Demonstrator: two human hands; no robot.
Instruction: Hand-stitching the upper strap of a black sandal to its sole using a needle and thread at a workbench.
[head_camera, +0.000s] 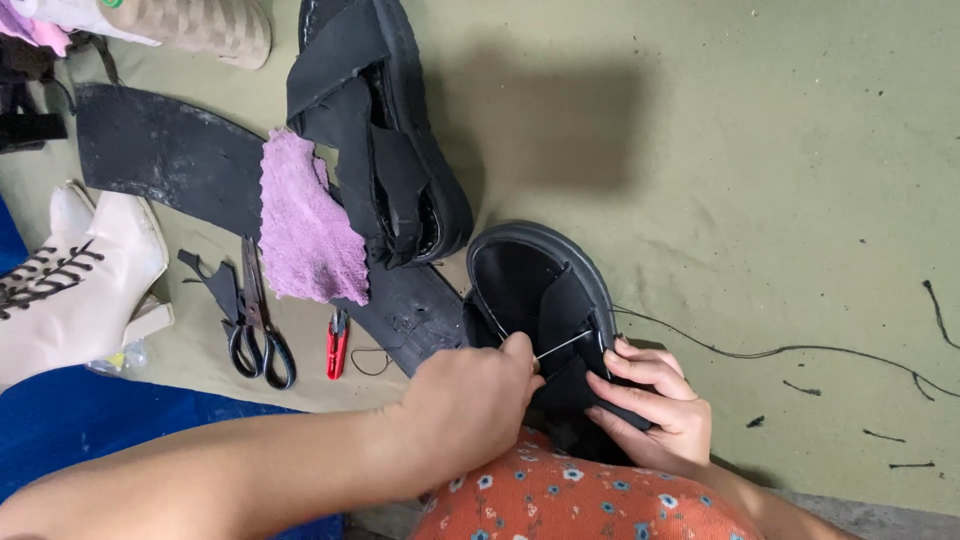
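A black sandal (535, 290) with a thick sole rests near the middle of the scene, its near end propped on the person's lap, which is covered in orange flowered cloth (580, 500). The left hand (470, 400) comes in from the near left, its fingers pinched together on a thin needle (562, 346) that runs to the sandal's black strap. The right hand (650, 400) cups the strap's right side, fingers (640, 365) pressed against the strap and sole edge, clamped on the sandal. A dark thread (780, 350) trails from the strap away to the right across the olive-green floor (750, 150), with short thread scraps lying further right.

Just left of the sandal lies a small red thread snip (338, 345), and left of that a pair of black-handled scissors (258, 325) beside a black scrap. Further off, a second black sandal (385, 120) lies on its side, its straps loose, touching a pink-purple rag (305, 225) that drapes over a long black rubber sheet (170, 150). At the far left stands a cream lace-up boot (85, 275) with a block heel, partly on a blue cloth (90, 420). At the far left top edge sits a tan checked shoe (200, 25). No container shows among these things.
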